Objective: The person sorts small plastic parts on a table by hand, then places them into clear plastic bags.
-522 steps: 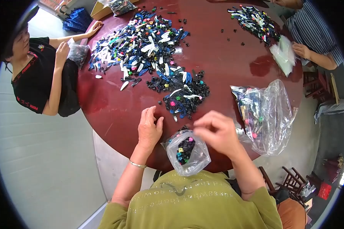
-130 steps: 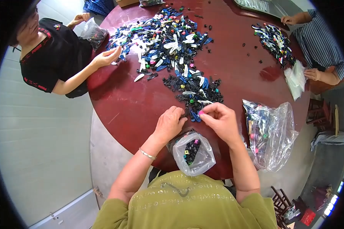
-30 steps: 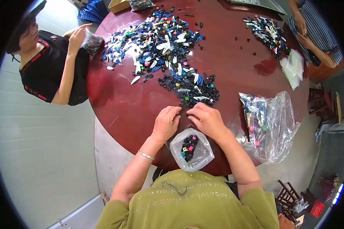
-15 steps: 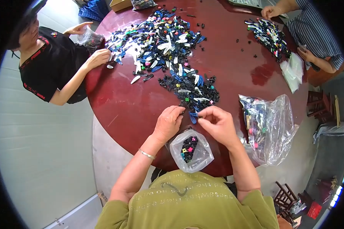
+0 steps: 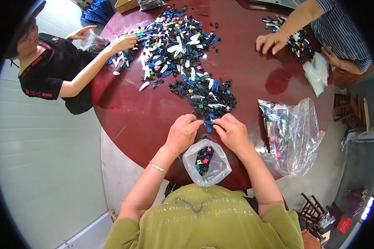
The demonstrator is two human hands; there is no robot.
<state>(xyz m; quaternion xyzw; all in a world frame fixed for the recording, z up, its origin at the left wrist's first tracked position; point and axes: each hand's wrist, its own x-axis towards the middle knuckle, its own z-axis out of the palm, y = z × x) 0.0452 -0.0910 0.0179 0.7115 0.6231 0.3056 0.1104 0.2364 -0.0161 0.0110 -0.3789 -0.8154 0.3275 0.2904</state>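
Close in front of me, small blue hair clips (image 5: 207, 126) lie between my two hands on the near end of a pile of small black claw clips (image 5: 224, 101). My left hand (image 5: 182, 132) has thumb and forefinger pinched at their left side; I cannot tell what is in that pinch. From the right, my right hand (image 5: 232, 131) is closed with its fingertips on a blue hair clip. Just below my hands, a clear plastic bag (image 5: 220, 168) stands open at the table edge, with black claw clips and a few pink, yellow and teal flower clips inside.
A large mixed heap of clips (image 5: 170, 45) covers the far middle of the red round table (image 5: 129, 120). A filled clear bag (image 5: 297, 141) lies to my right. One person (image 5: 77, 81) works at the left, another (image 5: 340, 35) at the far right beside a smaller pile.
My right fingertips have moved left and slightly up, closer to my left fingertips. The left person's hand has moved up onto the heap; the right person's arm now reaches across the table.
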